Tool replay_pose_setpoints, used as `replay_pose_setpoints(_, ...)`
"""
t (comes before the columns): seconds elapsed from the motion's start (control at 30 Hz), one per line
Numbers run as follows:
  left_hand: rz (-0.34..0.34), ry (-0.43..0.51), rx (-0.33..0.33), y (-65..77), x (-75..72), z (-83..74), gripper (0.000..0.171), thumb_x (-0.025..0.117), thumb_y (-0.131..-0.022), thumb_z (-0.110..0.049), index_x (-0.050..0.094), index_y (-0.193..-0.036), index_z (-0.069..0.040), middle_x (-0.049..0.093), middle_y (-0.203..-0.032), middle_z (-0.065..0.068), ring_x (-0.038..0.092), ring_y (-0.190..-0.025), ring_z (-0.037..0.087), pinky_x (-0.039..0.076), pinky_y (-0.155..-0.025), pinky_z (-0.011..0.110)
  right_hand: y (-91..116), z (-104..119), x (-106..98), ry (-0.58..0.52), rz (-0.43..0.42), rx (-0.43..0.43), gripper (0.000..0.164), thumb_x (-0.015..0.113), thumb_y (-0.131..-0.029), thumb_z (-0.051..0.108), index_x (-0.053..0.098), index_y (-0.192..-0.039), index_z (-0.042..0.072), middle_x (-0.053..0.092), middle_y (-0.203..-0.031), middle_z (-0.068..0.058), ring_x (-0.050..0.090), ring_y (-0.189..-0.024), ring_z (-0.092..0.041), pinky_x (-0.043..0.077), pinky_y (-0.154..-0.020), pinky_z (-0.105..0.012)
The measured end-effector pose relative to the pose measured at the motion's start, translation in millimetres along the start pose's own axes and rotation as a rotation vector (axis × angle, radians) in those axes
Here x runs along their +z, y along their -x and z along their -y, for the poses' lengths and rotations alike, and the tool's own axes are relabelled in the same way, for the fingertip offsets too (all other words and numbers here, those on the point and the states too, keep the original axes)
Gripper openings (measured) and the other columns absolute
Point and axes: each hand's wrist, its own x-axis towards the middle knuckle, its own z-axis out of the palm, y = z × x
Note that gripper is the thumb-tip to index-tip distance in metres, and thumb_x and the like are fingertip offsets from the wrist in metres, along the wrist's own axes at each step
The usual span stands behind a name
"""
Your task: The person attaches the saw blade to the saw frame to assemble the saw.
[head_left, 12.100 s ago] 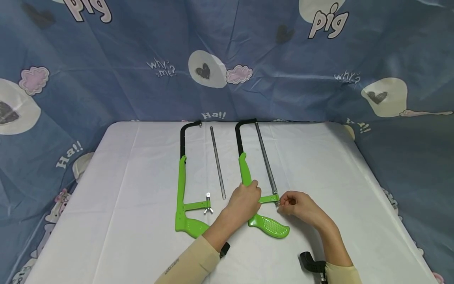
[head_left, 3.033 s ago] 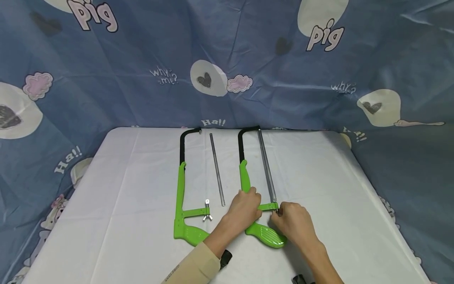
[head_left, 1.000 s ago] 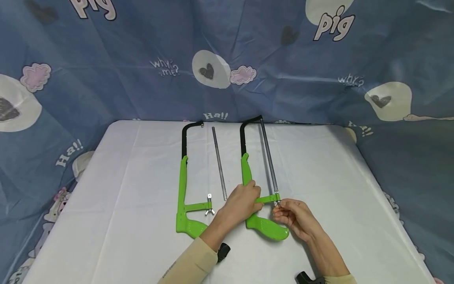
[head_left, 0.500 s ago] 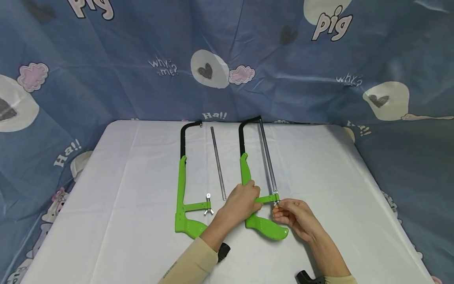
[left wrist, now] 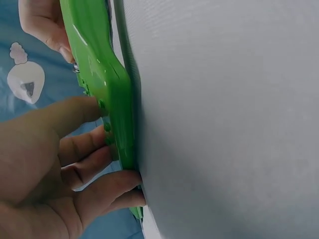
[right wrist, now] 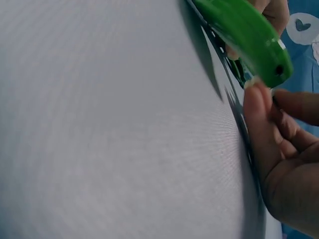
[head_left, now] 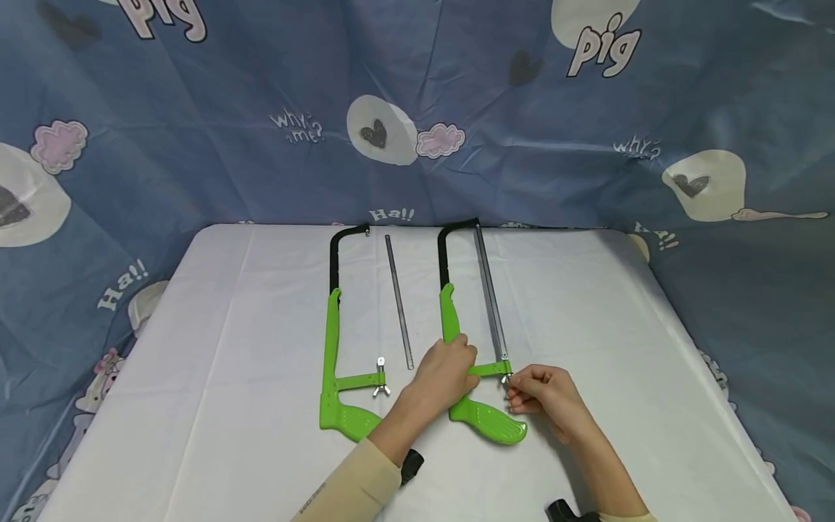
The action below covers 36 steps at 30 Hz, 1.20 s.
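A green-and-black hacksaw lies on the right of the pair, its grey blade running from the black frame's far tip to the green arm near the handle. My left hand grips its green frame; in the left wrist view, the fingers curl around the green frame. At the end of that arm, my right hand pinches the silver wing nut between thumb and forefinger. The right wrist view shows the thumb close by the green handle, which hides the nut there.
A second green hacksaw lies to the left with no blade in its frame and a wing nut on its arm. Between the saws lies a loose blade. White cloth covers the table; a blue printed curtain hangs behind.
My right hand rolled over the wing nut three seconds ago, then turned back with fingers underneath. The blade now sits closer to its shadow than half a second ago. My left hand keeps its grip.
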Motion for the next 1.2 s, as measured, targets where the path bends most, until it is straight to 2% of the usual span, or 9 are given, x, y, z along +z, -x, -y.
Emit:
replay_pose_setpoints(0.1,0.004,-0.011,-0.01,0.5,-0.1,-3.1,0.022,0.077,-0.085,-0.028,0.073,-0.096,-0.009,0.063,-0.091,0.004,0.061,-0.072,0.017,0.058,-0.073,0.032,1,3,4,0.106,-0.063,-0.004,0.022,0.062,-0.094,0.006,0.062,-0.097,-0.015,0.068,-0.074,-0.007,0.067,-0.062,-0.013,0.061,-0.062,-0.029)
replay_pose_setpoints(0.23,-0.004,-0.016,-0.011,1.8,-0.1,-5.6,0.026,0.079,-0.083,-0.029,0.074,-0.098,-0.008,0.064,-0.093,0.005,0.068,-0.08,0.021,0.055,-0.096,0.045,3,5,9,0.231,-0.14,-0.006,0.02,0.068,-0.091,0.009,0.066,-0.092,-0.011,0.067,-0.072,-0.009,0.065,-0.059,-0.013,0.06,-0.058,-0.028)
replay_pose_setpoints(0.4,-0.016,-0.01,-0.008,2.6,1.1,-4.8,0.026,0.079,-0.083,-0.028,0.074,-0.099,-0.008,0.064,-0.093,0.006,0.066,-0.078,0.02,0.055,-0.096,0.046,4,7,13,0.368,-0.217,-0.013,0.019,0.073,-0.087,0.014,0.069,-0.085,-0.004,0.068,-0.068,-0.007,0.063,-0.058,-0.013,0.056,-0.054,-0.026)
replay_pose_setpoints(0.6,-0.016,-0.025,0.009,2.9,0.3,-5.4,0.025,0.079,-0.083,-0.028,0.074,-0.1,-0.01,0.065,-0.093,0.005,0.067,-0.079,0.019,0.055,-0.097,0.046,5,10,19,0.66,-0.288,-0.101,0.009,0.077,-0.084,0.015,0.072,-0.079,0.009,0.064,-0.066,-0.001,0.054,-0.062,-0.012,0.045,-0.053,-0.023)
replay_pose_setpoints(0.67,-0.011,-0.027,0.011,3.3,0.3,-5.4,0.025,0.079,-0.083,-0.028,0.074,-0.1,-0.01,0.065,-0.093,0.005,0.067,-0.081,0.019,0.055,-0.098,0.045,5,10,21,0.715,-0.297,-0.121,0.007,0.076,-0.085,0.014,0.073,-0.08,0.01,0.065,-0.067,0.0,0.053,-0.065,-0.013,0.043,-0.055,-0.023)
replay_pose_setpoints(0.97,-0.012,-0.016,0.014,5.8,0.7,-4.0,0.024,0.078,-0.084,-0.023,0.074,-0.103,-0.008,0.065,-0.096,0.007,0.069,-0.088,0.024,0.052,-0.101,0.048,4,10,25,0.769,-0.305,-0.139,0.006,0.075,-0.086,0.014,0.074,-0.081,0.011,0.066,-0.068,0.0,0.054,-0.066,-0.013,0.043,-0.057,-0.023)
replay_pose_setpoints(1.2,-0.012,-0.003,0.002,8.1,-0.2,-5.3,0.021,0.074,-0.087,-0.016,0.073,-0.106,-0.007,0.064,-0.1,0.009,0.07,-0.095,0.031,0.056,-0.096,0.046,6,11,26,0.806,-0.315,-0.144,0.004,0.075,-0.086,0.016,0.075,-0.086,0.012,0.07,-0.074,0.001,0.058,-0.069,-0.012,0.046,-0.061,-0.024)
